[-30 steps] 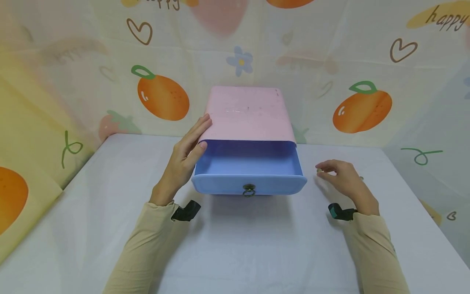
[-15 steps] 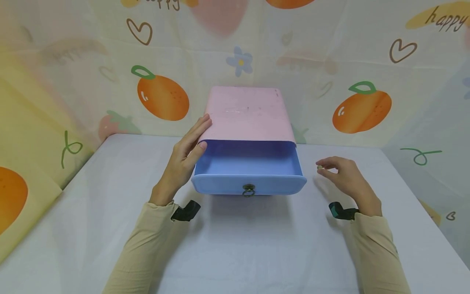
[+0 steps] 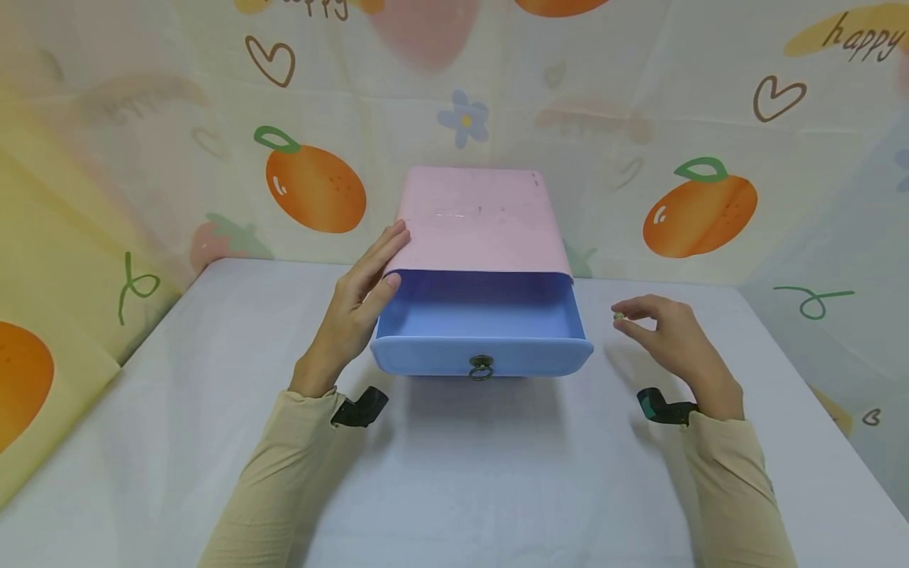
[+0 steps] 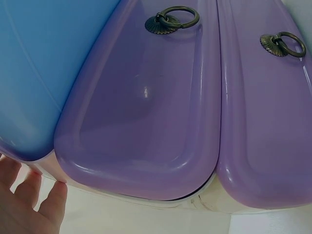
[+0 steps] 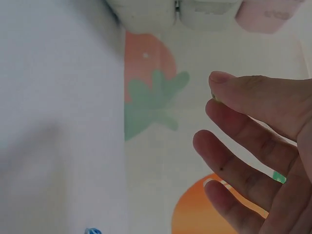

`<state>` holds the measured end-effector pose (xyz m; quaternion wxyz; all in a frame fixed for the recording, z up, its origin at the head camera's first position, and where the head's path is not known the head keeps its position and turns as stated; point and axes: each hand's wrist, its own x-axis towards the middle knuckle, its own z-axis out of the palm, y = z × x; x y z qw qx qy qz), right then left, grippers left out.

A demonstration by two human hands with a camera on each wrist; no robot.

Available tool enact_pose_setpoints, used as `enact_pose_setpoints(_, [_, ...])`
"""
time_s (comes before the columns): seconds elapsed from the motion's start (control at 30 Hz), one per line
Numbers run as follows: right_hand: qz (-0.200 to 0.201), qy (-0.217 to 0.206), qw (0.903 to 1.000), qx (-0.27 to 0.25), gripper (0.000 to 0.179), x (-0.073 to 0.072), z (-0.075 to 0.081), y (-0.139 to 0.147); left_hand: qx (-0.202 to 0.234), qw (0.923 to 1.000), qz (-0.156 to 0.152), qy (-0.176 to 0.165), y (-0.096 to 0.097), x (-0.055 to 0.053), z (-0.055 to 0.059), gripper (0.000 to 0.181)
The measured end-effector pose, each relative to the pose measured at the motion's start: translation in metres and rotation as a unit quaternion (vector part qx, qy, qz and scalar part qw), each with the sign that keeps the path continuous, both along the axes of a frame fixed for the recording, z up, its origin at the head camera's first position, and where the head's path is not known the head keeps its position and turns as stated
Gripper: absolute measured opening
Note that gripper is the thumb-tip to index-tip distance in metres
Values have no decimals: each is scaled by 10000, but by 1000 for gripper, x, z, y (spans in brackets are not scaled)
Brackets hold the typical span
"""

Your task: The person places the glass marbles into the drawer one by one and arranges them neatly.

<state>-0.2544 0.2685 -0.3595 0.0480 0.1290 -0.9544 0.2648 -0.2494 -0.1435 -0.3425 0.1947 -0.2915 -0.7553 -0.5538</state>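
Note:
A drawer cabinet with a pink top (image 3: 483, 221) stands at the middle of the table, its blue top drawer (image 3: 481, 356) pulled out. No contents show in the visible part of that drawer. My left hand (image 3: 348, 315) rests along the cabinet's left side, fingers fairly straight. In the left wrist view, its fingertips touch the cabinet's pale side beside the purple drawer fronts (image 4: 136, 112), which are pushed in. To the right of the cabinet, above the table, my right hand (image 3: 671, 335) pinches a tiny greenish bead-like thing (image 3: 619, 316) between thumb and index finger. The fingers mostly hide it.
A white-covered table (image 3: 483, 489) bears the cabinet. Behind it hangs a cloth (image 3: 589, 102) printed with oranges. A small blue striped thing (image 5: 92, 230) shows at the bottom edge of the right wrist view. Ring handles (image 4: 180, 17) stick out from the drawer fronts.
My right hand has risen a little from near the tabletop, still pinching the tiny greenish thing. The left hand, cabinet and drawer have stayed in place.

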Motion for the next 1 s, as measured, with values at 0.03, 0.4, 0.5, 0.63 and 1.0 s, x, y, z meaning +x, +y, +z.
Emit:
enact_pose_setpoints(0.03, [-4, 26, 10000, -14, 31, 1, 1, -1, 1, 10000, -2, 2, 0, 0, 0, 50])
enact_pose_setpoints(0.4, [41, 733, 9972, -154, 29, 6, 9, -7, -21, 10000, -11, 59, -1, -1, -1, 51])
enact_pose_setpoints(0.5, [117, 1025, 9945, -189, 27, 7, 11, -9, -27, 10000, -10, 20, -1, -1, 0, 51])
enact_pose_setpoints(0.63, [187, 1339, 9906, -223, 25, 7, 13, -11, -55, 10000, 12, -71, -1, 1, 1, 52])
enact_pose_setpoints(1.0, [206, 1729, 9845, -218, 26, 12, 18, -19, -49, 9998, 17, -172, -1, 2, 2, 52])
